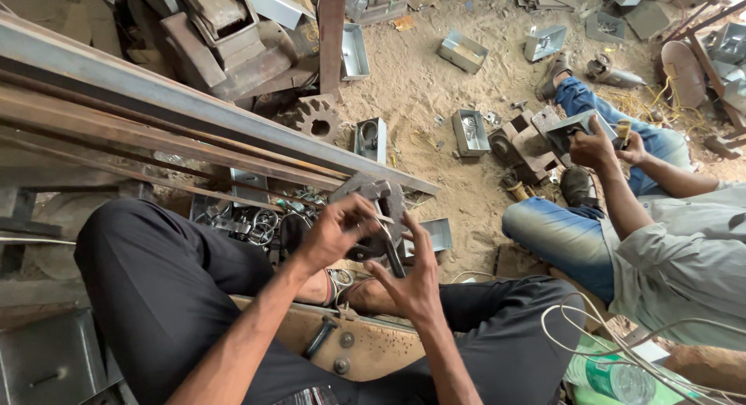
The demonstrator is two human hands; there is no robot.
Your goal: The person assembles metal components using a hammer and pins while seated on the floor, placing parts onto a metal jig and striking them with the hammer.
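Left hand (336,232) grips the top of a grey metal block (379,207) above the lap; right hand (410,274), fingers spread, apparently holds a thin rod (391,253) just below it

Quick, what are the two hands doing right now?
Left hand: closed, gripping the grey metal part.
Right hand: open, fingers spread, touching the same part's lower edge.

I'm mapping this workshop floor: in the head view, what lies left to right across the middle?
Long rusty steel beams → the person's left hand → right hand → open grey metal box → co-worker's hands holding a grey metal part.
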